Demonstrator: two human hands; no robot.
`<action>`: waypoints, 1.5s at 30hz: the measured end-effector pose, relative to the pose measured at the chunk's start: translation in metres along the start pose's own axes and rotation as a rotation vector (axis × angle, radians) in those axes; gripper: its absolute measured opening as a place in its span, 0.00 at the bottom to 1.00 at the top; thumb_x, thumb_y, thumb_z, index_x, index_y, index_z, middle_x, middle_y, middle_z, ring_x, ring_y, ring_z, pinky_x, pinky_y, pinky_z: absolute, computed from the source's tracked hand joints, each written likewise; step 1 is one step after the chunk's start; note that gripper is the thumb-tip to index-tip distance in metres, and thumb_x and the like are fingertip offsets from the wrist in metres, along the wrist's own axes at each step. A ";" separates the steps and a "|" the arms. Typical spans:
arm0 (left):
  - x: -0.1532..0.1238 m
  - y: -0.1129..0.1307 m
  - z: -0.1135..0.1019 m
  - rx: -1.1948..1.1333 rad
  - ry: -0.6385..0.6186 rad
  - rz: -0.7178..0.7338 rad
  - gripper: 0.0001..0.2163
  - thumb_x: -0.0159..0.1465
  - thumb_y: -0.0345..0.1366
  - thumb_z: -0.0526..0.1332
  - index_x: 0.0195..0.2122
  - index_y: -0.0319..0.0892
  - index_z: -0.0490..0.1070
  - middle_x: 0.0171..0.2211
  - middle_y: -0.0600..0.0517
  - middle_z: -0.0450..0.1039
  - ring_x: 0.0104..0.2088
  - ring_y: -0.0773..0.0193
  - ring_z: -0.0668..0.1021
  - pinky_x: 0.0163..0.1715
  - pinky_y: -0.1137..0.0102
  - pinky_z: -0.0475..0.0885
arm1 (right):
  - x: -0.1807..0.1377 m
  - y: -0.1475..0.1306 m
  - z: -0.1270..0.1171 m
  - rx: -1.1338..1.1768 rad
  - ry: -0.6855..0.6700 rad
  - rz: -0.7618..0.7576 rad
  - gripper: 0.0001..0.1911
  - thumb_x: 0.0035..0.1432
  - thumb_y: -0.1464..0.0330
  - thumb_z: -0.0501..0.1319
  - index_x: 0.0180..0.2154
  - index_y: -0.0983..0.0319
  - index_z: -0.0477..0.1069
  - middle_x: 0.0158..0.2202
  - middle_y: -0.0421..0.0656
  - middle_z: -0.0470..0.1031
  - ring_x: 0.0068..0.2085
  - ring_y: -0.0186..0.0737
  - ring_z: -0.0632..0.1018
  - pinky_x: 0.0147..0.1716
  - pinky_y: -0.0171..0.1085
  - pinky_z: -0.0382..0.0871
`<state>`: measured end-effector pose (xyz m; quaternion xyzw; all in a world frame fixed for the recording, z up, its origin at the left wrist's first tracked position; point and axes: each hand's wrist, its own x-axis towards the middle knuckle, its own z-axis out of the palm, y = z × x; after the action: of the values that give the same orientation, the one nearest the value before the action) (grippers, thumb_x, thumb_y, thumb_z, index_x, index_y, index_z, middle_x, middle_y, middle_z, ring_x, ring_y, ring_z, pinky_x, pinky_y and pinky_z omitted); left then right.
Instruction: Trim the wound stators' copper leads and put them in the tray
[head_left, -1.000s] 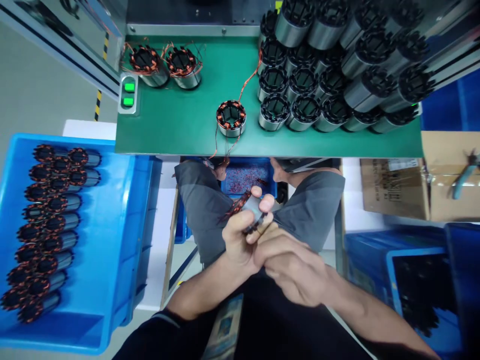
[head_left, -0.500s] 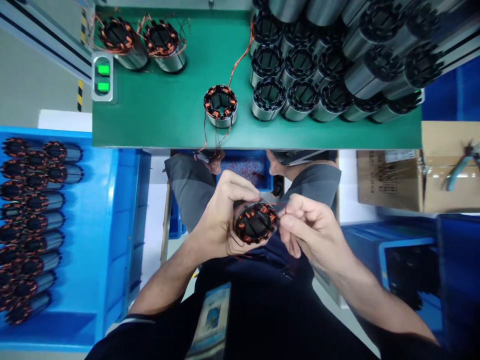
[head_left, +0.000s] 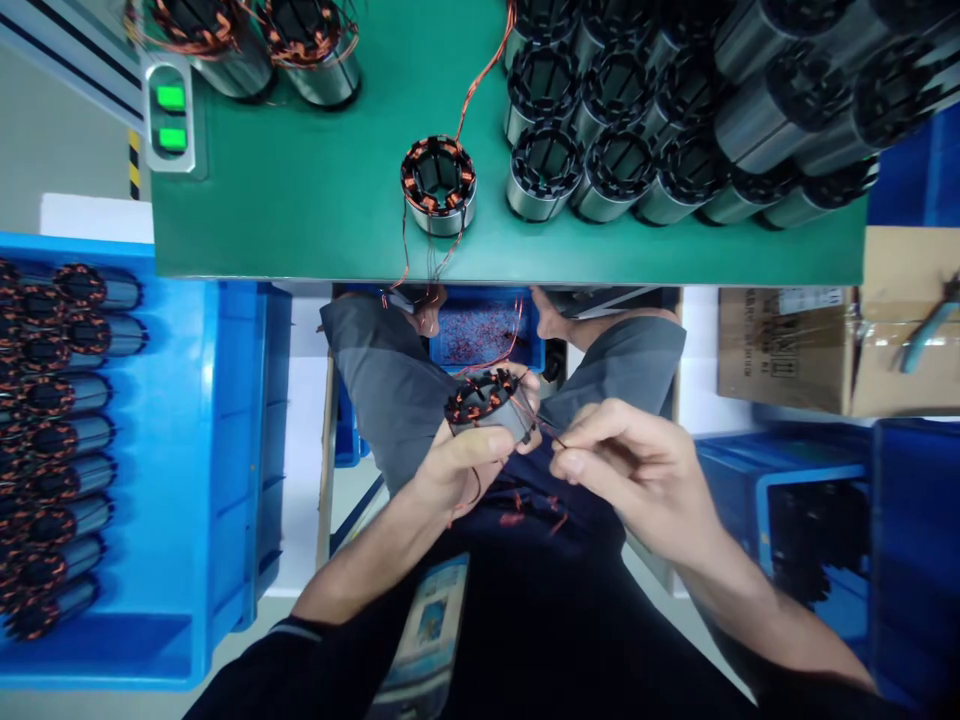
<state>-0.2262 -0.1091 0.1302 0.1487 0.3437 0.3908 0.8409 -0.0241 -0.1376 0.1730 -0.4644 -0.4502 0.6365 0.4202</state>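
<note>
A green surface point(head_left: 300, 200) stretched ahead, with a blue bin point(head_left: 221, 450) to its left. Metal cylinders point(head_left: 615, 180) crowded its right part. Short of its near edge, the left hand point(head_left: 469, 460) gripped a copper-wound core point(head_left: 491, 422); just beside, the right hand point(head_left: 645, 470) pinched a thin wire point(head_left: 547, 430) leading from it.

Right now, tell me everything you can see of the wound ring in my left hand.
The wound ring is a short cylinder with a smooth, grey, metal-looking side. Its upper end has a dark toothed rim with copper-coloured windings; it faces upward at a tilt. Your left hand holds it above your lap, thumb across the near side. Loose thin wires trail from it, and your right hand appears to pinch some at its right. The underside is hidden.
</note>
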 end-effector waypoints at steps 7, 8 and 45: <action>-0.008 0.007 -0.027 0.222 0.062 -0.057 0.28 0.64 0.54 0.77 0.60 0.46 0.79 0.49 0.46 0.86 0.46 0.55 0.85 0.52 0.58 0.81 | -0.004 -0.002 0.009 -0.076 -0.077 0.028 0.06 0.70 0.71 0.77 0.45 0.57 0.82 0.34 0.39 0.85 0.30 0.36 0.84 0.32 0.33 0.79; -0.007 0.003 -0.029 0.208 0.068 -0.032 0.29 0.63 0.53 0.78 0.61 0.46 0.79 0.49 0.46 0.86 0.45 0.57 0.85 0.51 0.60 0.81 | -0.006 0.008 0.011 -0.114 -0.105 0.023 0.06 0.70 0.70 0.77 0.45 0.58 0.82 0.34 0.39 0.85 0.31 0.36 0.84 0.33 0.33 0.79; -0.007 0.026 -0.020 0.927 -0.096 0.990 0.40 0.49 0.40 0.87 0.62 0.48 0.74 0.46 0.52 0.83 0.41 0.57 0.90 0.36 0.63 0.87 | 0.029 -0.045 -0.087 -1.026 0.051 -0.387 0.08 0.72 0.66 0.74 0.52 0.52 0.85 0.46 0.45 0.88 0.42 0.48 0.86 0.38 0.45 0.80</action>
<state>-0.2578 -0.0982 0.1328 0.6508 0.3292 0.5349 0.4266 0.0593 -0.0835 0.1962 -0.5336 -0.7697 0.2348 0.2601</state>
